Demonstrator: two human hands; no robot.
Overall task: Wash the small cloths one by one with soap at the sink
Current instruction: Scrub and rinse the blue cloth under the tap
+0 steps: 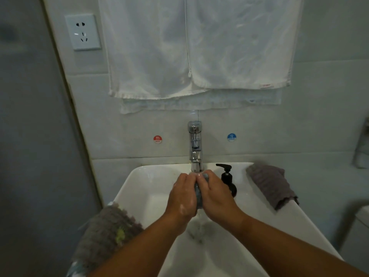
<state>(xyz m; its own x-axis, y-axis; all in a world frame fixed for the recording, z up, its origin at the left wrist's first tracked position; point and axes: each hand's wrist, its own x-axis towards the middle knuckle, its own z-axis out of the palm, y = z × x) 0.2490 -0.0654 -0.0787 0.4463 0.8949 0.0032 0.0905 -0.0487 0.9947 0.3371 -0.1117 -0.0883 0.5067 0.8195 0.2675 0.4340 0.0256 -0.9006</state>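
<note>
Over the white sink [259,222] my left hand [182,196] and my right hand [214,194] grip a small blue-grey cloth [198,198] between them, just under the chrome tap [195,146]. Most of the cloth is hidden by my fingers. Water runs from it down to the drain [198,232]. Suds show on my left hand. A black soap pump bottle [227,178] stands right beside my right hand. A grey cloth [272,183] lies on the sink's right rim, and a pile of grey-brown cloths [105,234] hangs over the left rim.
White towels [195,47] hang on the wall above the tap. A wall socket [82,32] is at the upper left. Red hot [157,139] and blue cold [231,137] stickers flank the tap. A grey wall runs along the left; a metal fixture [362,144] shows at the right edge.
</note>
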